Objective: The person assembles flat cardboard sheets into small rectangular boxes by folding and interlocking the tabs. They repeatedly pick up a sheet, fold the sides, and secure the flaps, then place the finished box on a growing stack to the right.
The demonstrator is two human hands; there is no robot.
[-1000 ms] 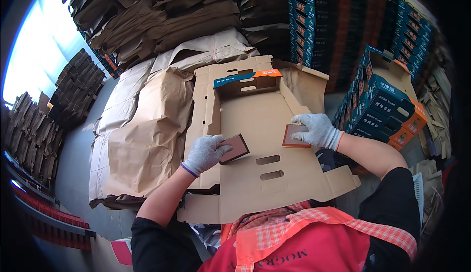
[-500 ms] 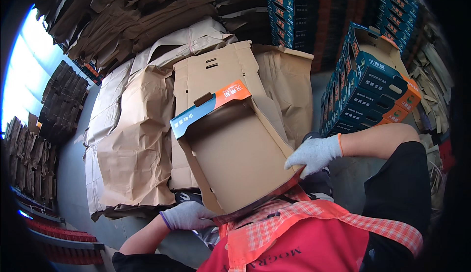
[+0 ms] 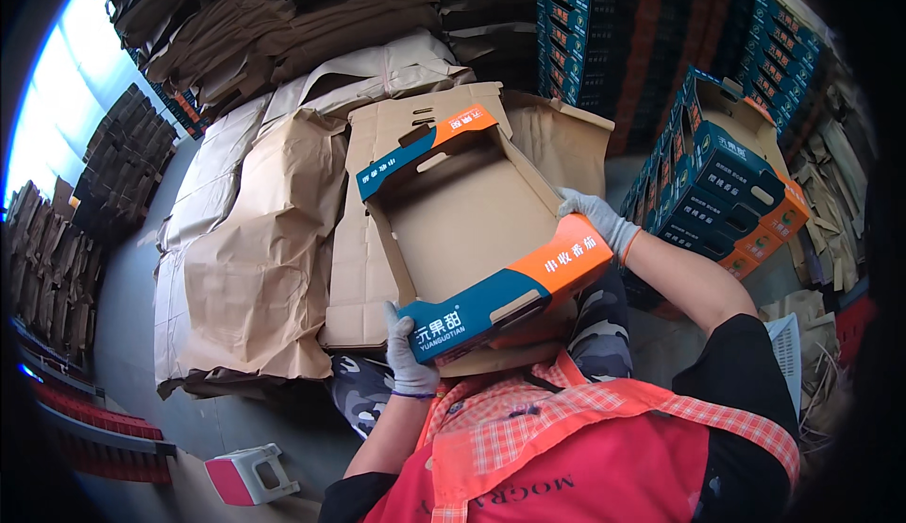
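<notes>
Between my hands is a cardboard box (image 3: pixel 491 313), an open-topped tray with teal and orange end walls and a bare brown inside. My left hand (image 3: pixel 408 351) is closed on its near left corner, thumb up along the side. At the right side wall, my right hand (image 3: pixel 602 223) grips the edge near the orange corner. Both hands wear pale knit gloves. The box is tilted, its far end over flat cardboard blanks (image 3: pixel 363 278) that lie on a pile draped in crumpled brown paper (image 3: pixel 264 249).
To the right stands a stack of folded teal and orange boxes (image 3: pixel 727 169). A taller stack of boxes (image 3: pixel 563 32) rises behind. Flat cardboard bundles (image 3: pixel 283 13) fill the back, with more stacks (image 3: pixel 47 278) at far left. A pink-topped white stool (image 3: pixel 250 474) is at lower left.
The near end wall of the box now stands up, showing its teal and orange face. The box has moved slightly up and away from my body. Both hands have shifted upward along with it.
</notes>
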